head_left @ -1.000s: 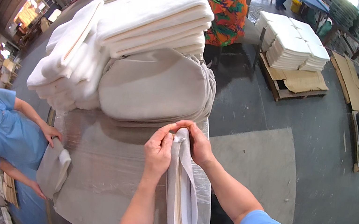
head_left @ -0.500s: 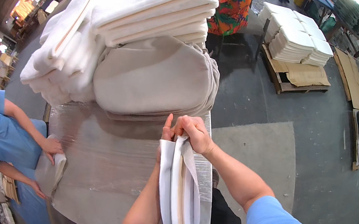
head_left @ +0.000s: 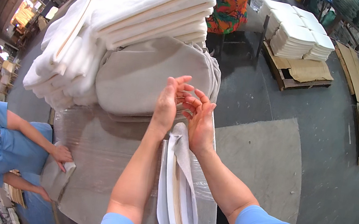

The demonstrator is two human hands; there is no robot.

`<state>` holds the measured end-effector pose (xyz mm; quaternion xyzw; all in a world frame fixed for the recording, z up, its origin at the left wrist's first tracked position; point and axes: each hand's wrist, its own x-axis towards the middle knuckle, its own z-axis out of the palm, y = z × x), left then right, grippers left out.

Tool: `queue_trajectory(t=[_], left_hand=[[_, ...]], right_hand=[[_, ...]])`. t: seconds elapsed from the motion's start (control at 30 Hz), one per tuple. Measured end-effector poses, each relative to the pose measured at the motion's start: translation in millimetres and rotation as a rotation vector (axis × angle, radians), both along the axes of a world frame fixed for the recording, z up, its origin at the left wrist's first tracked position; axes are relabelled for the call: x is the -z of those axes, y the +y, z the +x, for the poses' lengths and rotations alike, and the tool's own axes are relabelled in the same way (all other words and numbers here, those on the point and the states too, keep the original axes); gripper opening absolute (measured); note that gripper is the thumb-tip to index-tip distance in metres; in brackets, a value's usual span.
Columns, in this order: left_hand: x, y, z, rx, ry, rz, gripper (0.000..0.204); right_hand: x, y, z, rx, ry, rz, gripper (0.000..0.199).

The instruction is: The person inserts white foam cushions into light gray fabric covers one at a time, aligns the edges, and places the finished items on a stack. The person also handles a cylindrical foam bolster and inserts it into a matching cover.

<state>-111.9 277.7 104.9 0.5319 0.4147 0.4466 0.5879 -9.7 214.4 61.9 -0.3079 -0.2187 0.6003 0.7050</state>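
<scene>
A white foam cushion pad (head_left: pixel 171 187) stands on edge at the near right of the table, partly inside a light grey fabric cover (head_left: pixel 179 135) drawn over its far end. A tan strip runs along the pad's edge. Just beyond that end, my left hand (head_left: pixel 167 105) is raised with its fingers loosely bent and apart. My right hand (head_left: pixel 200 124) faces it, fingers spread and curved, the fingertips of both close together. I see nothing held in either hand. Behind them lies a stack of grey fabric covers (head_left: pixel 156 79).
White padded pieces (head_left: pixel 154 8) are piled high at the table's far side. The table (head_left: pixel 105 156) has plastic film on it. At the left, a co-worker in blue (head_left: pixel 17 142) handles a grey-covered piece (head_left: pixel 56 179). White cushions (head_left: pixel 292 33) sit on a pallet (head_left: pixel 295 84) at the far right.
Both hands have let go of the cushion and its cover and moved up and away, opening. The cover's far end now stands folded over the pad. The co-worker's hand has shifted slightly right.
</scene>
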Motion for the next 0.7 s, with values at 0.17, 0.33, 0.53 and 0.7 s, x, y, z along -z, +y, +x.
queue_trajectory(t=[0.17,0.33,0.53,0.7], left_hand=[[17,-14,13,0.022,-0.050,-0.010,0.083],[16,-23,18,-0.043,-0.076,0.004,0.085],[26,-30,9,-0.098,-0.151,0.084,0.075],[27,-37,8,-0.148,-0.146,0.124,0.068]], right_hand=[[-7,0,-6,0.020,-0.145,0.009,0.091],[-9,3,-6,-0.018,-0.282,0.056,0.093],[-17,5,-10,-0.113,-0.447,0.122,0.091],[-26,12,-12,-0.134,-0.789,0.195,0.087]])
